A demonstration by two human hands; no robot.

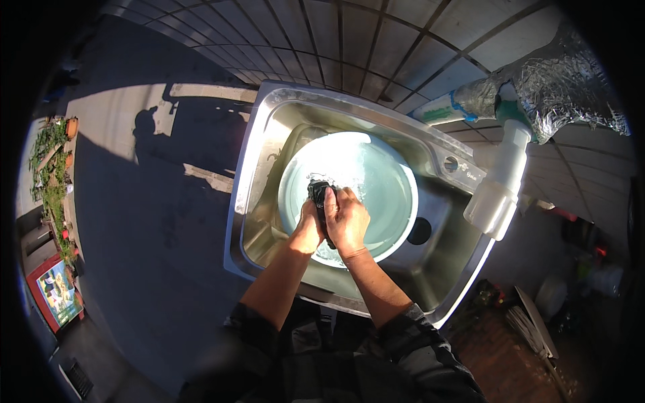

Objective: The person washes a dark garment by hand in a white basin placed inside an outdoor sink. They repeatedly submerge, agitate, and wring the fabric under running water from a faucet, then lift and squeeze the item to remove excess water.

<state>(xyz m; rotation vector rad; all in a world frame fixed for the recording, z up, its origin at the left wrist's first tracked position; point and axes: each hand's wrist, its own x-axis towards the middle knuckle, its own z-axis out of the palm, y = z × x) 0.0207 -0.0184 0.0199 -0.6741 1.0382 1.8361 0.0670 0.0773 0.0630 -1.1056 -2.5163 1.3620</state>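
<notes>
A wet black cloth [319, 194] is bunched between my two hands, over the near left part of a round white basin [414, 201]. My left hand [308, 226] grips it from the left, with its fingers mostly hidden behind the cloth. Around its right side closes my right hand [346, 216], thumb on top. Water stands in the basin and ripples by the cloth. The basin sits inside a stainless steel sink [443, 272], left of the round drain hole [419, 231].
A white plastic tap or pipe fitting [496, 186] reaches over the sink's right rim, below a foil-wrapped pipe [564, 85]. A tiled wall [322, 30] rises behind the sink. A broom [526, 325] lies at lower right, and potted plants [53, 186] line the far left.
</notes>
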